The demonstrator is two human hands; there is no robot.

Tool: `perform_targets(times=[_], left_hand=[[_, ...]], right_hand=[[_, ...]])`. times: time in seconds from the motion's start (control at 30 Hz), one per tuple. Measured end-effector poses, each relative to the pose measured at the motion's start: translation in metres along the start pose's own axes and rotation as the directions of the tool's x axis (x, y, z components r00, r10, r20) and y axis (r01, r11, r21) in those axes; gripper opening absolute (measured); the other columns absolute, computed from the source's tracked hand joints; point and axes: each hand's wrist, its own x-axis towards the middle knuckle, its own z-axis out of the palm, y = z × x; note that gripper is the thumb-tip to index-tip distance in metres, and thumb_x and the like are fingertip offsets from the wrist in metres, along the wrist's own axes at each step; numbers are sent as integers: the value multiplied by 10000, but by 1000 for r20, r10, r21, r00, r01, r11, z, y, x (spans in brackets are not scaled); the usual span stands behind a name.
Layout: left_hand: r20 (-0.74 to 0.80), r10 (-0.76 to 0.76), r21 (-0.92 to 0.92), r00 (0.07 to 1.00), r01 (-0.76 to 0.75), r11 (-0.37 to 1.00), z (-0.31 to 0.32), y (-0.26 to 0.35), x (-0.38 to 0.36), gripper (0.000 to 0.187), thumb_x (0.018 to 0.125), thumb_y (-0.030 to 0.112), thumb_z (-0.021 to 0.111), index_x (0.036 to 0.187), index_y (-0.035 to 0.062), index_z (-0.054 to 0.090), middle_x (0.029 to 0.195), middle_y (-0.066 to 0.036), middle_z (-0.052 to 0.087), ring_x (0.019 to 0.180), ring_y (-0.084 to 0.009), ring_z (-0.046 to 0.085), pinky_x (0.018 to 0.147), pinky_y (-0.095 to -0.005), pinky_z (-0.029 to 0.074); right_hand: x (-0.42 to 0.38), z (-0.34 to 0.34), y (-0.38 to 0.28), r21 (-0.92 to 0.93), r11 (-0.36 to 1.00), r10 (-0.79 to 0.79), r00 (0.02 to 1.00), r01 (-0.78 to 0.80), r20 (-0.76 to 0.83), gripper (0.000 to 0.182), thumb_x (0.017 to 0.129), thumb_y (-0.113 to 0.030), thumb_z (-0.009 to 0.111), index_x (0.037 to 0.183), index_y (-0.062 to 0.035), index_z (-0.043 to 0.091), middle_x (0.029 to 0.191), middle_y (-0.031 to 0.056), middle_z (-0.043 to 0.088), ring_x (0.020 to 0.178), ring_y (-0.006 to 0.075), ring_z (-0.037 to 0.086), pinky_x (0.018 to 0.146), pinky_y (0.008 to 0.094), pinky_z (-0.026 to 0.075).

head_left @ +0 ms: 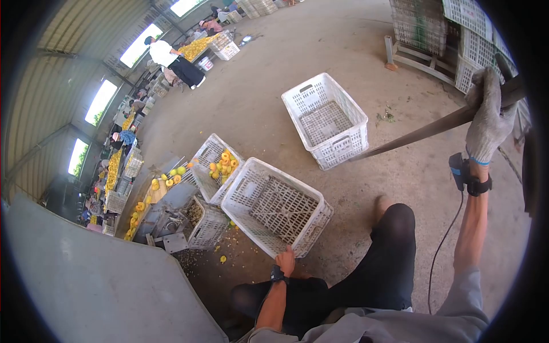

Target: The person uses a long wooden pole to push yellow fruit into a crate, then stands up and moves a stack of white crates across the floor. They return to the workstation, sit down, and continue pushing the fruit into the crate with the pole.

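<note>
My left hand [286, 260], bare, is closed on the near rim of an empty white plastic crate [274, 208] at the middle. My right hand [490, 123], in a grey glove, is raised at the right, wrapped round a long dark pole [426, 132]. The pole slants down to the left, its far end at the lower edge of a second empty white crate [326, 120]. Beside the first crate, a smaller white crate [207, 154] holds several yellow fruits [224, 164].
A metal machine [171, 226] and a crate of scraps [209, 228] stand at the left, behind a grey panel [97, 274]. Stacked crates [420, 28] are at the upper right. A person [174, 62] stands farther back, near piles of yellow fruit [197, 48].
</note>
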Motion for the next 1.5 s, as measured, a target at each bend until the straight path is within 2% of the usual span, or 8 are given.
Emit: perform_targets(times=[0.3,0.53,0.7,0.8,0.97,1.07,1.43,1.5], left_hand=[[-110,-172,213,979,193,958,-6,-12,3,611,917,207,691,1436,-60,508,1547,-297,412,1482,-493,318,1223,-634,203],[-278,101,-204,955,-161,966,-69,62,22,560,982,260,674,1412,-61,516,1494,-271,480,1423,-452,403,1199,-603,260],[-319,156,-469,935,-299,831,-105,86,36,512,1029,236,630,1426,-64,508,1362,-272,618,1320,-428,555,1122,-530,419],[-178,110,-763,978,-208,612,-161,112,40,580,1101,417,504,1438,-55,510,1388,-277,625,1347,-421,560,1101,-502,472],[16,125,-878,992,73,-472,-244,145,54,874,1081,683,210,1520,-55,370,1428,-320,577,1362,-419,559,1159,-524,447],[149,112,-673,982,184,-717,-239,143,69,761,1104,611,309,1479,-51,332,1389,-327,589,1317,-423,595,1156,-551,448],[386,-169,-753,907,204,-626,-108,96,108,153,1001,104,562,926,-30,569,906,-160,656,765,-313,700,783,-489,652],[420,-207,-738,883,200,-645,-93,104,107,166,996,79,547,862,-19,553,800,-118,593,687,-277,654,749,-505,660]], right_hand=[[-9,0,-26,236,963,118,990,-133,75,392,1038,-274,683,1316,0,653,907,65,730,664,72,596,587,220,457],[-13,-19,-88,484,862,9,959,-151,283,504,1085,-319,557,1407,67,523,813,5,558,596,75,461,555,236,375],[3,-55,-104,860,460,-203,917,-220,343,341,1063,-255,557,1219,44,603,802,-3,544,565,56,441,564,212,375],[-14,-72,-117,892,431,-143,965,-139,220,239,1048,-227,563,1087,2,616,761,7,558,595,59,512,616,218,456],[-54,-51,-150,873,177,-121,870,-455,478,384,1072,-385,568,1058,-4,619,698,33,545,542,133,567,546,332,535],[-134,-27,-161,666,425,206,782,-613,589,453,1052,-466,610,1003,-17,649,665,25,565,557,162,606,558,336,550],[-181,-95,-144,179,917,-119,184,-356,976,430,785,-262,868,1094,9,740,1171,233,713,1172,388,678,961,438,563],[-174,-107,-156,92,948,-59,115,-306,992,464,834,-164,822,1250,2,698,1204,180,722,1060,289,713,902,381,573]])
